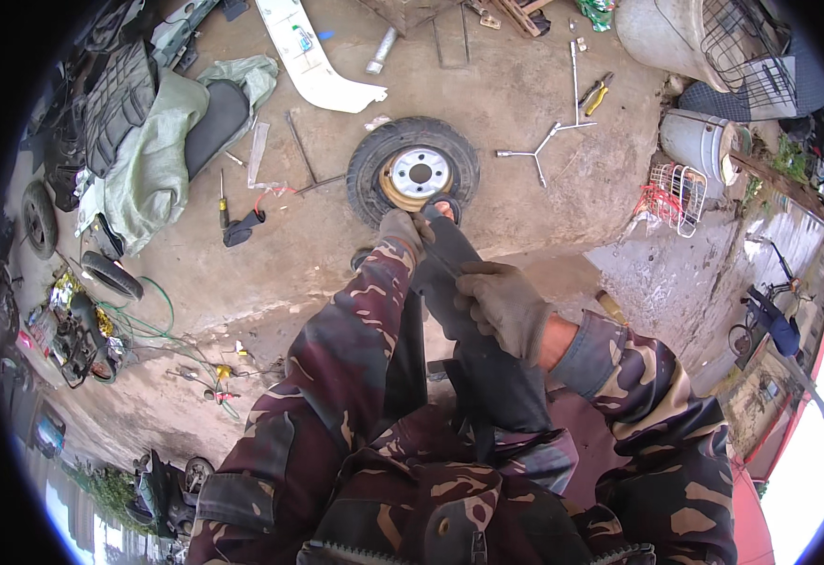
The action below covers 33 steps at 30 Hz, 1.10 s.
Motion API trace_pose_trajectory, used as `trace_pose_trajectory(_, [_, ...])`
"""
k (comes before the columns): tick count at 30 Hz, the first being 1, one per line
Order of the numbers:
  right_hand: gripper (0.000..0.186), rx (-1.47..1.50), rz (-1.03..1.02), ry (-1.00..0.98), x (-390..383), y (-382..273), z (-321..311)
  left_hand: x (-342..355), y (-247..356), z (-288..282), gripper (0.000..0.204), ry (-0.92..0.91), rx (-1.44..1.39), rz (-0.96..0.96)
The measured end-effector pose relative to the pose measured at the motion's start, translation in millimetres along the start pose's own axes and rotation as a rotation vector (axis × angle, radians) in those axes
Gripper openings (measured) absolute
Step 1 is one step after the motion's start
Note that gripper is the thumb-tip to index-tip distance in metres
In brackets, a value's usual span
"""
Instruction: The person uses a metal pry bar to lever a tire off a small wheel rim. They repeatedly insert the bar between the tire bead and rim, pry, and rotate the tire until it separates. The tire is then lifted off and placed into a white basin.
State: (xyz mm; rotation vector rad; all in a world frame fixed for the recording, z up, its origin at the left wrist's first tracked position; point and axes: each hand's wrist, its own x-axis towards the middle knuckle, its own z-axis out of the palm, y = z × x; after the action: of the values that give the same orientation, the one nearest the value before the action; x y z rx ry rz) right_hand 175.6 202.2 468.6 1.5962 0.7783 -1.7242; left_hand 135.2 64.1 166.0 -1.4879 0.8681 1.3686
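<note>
Outdoors on a stained concrete yard floor (525, 94), a person in camouflage sleeves handles a limp black rubber inner tube (478, 348). The gloved left hand (403, 234) pinches the tube's far end with fingers closed, while the gloved right hand (506, 306) wraps around its middle, fingers curled shut on the rubber. The tube hangs down against the person's lap. Just beyond the left hand a small black tyre on a pale steel rim (413, 172) lies flat on the floor. A silver three-armed wheel wrench (542, 149) lies near the tyre's right, a yellow-handled screwdriver (223, 193) well apart to its left.
</note>
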Motion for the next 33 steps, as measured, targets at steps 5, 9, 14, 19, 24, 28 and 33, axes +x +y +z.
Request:
trace_pose_trajectory(5, [0.015, -0.055, 0.077, -0.057, 35.1, -36.3, 20.2, 25.1, 2.2, -19.4, 0.017, -0.021, 0.038, -0.033])
trace_pose_trajectory(9, [0.011, -0.103, -0.024, -0.239, 45.0, -60.8, 42.6, 45.9, -25.6, -35.3, 0.019, 0.057, -0.079, -0.112])
trace_pose_trajectory(14, [0.016, -0.223, -0.045, -0.363, 38.1, -90.7, 46.1, 40.5, -42.1, -29.6, 0.021, 0.083, -0.179, -0.173])
trace_pose_trajectory(19, [0.010, -0.325, 0.201, -0.188, 36.2, -89.4, 38.4, 10.5, -34.8, -9.7, 0.024, 0.106, -0.270, -0.229])
trace_pose_trajectory(24, [0.058, -0.429, 0.156, -0.199, 9.4, -53.4, 11.4, -23.9, -37.6, -4.7, 0.028, 0.050, -0.277, -0.164])
trace_pose_trajectory(28, [0.059, -0.401, -0.008, -0.302, -16.1, -6.6, -5.7, -55.7, -52.7, -12.5, 0.036, 0.012, -0.188, -0.170])
trace_pose_trajectory(33, [0.040, -0.983, -0.233, -0.258, -48.7, 21.2, -22.3, -89.6, -60.5, -25.1, 0.039, 0.016, -0.116, -0.118])
